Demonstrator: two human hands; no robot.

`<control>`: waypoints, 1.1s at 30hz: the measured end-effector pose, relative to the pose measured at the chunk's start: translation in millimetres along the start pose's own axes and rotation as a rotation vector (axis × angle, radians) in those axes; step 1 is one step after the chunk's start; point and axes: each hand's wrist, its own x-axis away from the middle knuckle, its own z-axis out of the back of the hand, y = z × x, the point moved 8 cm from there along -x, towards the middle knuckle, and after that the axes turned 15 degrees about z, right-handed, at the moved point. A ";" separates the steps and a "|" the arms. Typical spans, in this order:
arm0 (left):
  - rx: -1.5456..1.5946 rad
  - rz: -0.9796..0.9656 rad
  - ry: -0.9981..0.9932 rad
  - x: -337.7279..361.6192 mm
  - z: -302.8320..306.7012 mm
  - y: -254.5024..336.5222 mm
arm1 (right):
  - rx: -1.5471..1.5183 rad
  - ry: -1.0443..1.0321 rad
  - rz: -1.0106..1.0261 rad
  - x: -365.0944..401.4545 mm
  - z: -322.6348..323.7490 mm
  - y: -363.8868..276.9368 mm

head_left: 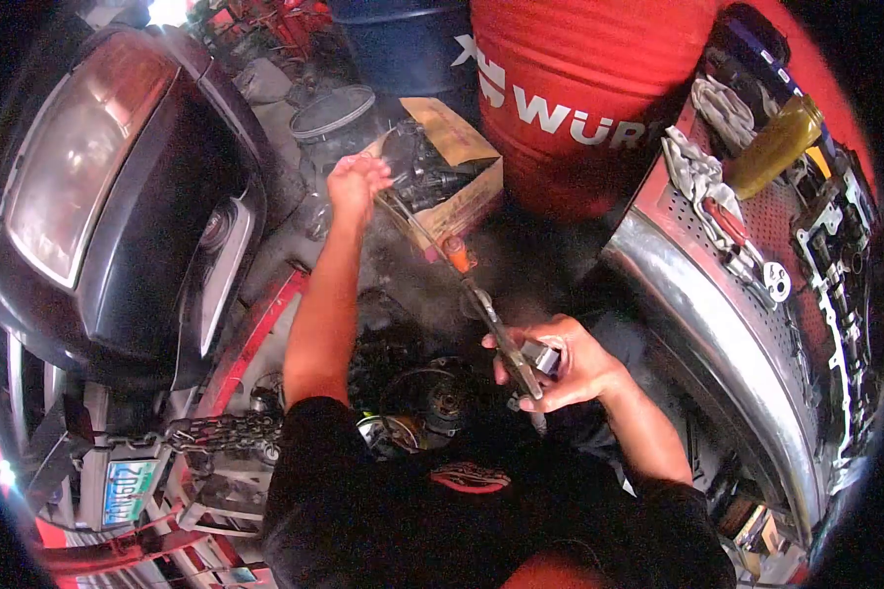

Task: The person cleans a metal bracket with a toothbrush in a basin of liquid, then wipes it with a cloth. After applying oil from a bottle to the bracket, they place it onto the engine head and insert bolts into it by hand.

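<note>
A long, narrow metal tool (496, 326) runs diagonally between my hands, with an orange part (458, 255) near its middle; its exact kind is hard to make out. My left hand (357, 184) is closed in a fist at its far, thinner end, beside the cardboard box (457, 213). Nearer my body, my right hand (575, 363) wraps around the wider end, thumb and fingers on either side. A small grey metal block (540, 357) shows within that grip. Below the tool lie dark, greasy engine parts (442, 398), partly hidden by my shirt.
Ahead stand a red drum (599, 59) and a blue drum (403, 44). A clear bucket (334, 113) sits by the box. At left is a dark car front (118, 245); a chain (226, 430) hangs below. On the right, a perforated metal surface (673, 201) holds rags and a bottle (776, 147).
</note>
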 end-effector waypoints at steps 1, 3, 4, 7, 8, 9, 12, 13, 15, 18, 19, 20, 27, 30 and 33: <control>0.179 0.163 -0.128 -7.7 8.3 -16.0 | -0.003 0.017 -0.009 -0.7 -2.1 1.0; 0.484 0.259 -0.359 -8.9 -5.8 -25.5 | -0.004 0.021 -0.006 -2.0 1.7 0.1; 0.626 0.327 -0.463 -9.0 -12.2 -30.7 | -0.016 0.016 -0.003 0.0 2.1 1.1; 0.727 0.228 -0.035 39.4 -56.0 15.0 | 0.007 0.006 -0.001 3.3 0.4 3.2; 0.736 0.238 -0.036 35.5 -53.5 11.9 | 0.028 -0.003 0.000 2.2 0.8 3.1; 0.745 0.249 -0.033 31.9 -47.6 6.1 | 0.031 -0.038 0.006 1.8 -3.3 2.4; 0.693 0.236 0.032 26.9 -38.0 -2.9 | 0.052 -0.094 0.019 -0.7 -7.4 1.0; 0.618 0.205 0.066 27.0 -34.6 -3.4 | 0.062 -0.074 0.015 -1.5 -3.2 1.7; 0.555 0.211 0.041 27.2 -36.5 -3.4 | -0.006 0.031 -0.035 -2.7 7.5 6.1; 0.610 0.240 -0.130 37.3 -58.6 6.6 | 0.046 -0.085 0.016 -3.4 -4.2 4.1; 0.615 0.219 -0.127 37.2 -60.4 7.2 | 0.032 -0.065 -0.011 -1.0 -6.2 4.7; 0.678 0.229 -0.144 42.5 -66.2 7.5 | 0.035 -0.048 -0.013 -0.1 -4.2 5.9; 0.559 0.298 0.048 47.6 -57.0 -12.2 | 0.071 -0.025 0.016 2.7 3.1 5.5; 0.468 0.294 0.010 53.3 -54.3 -14.1 | 0.063 -0.022 0.036 4.5 0.9 -0.5; 0.246 0.216 0.070 52.3 -37.5 -20.6 | 0.042 -0.021 0.019 8.4 3.1 0.9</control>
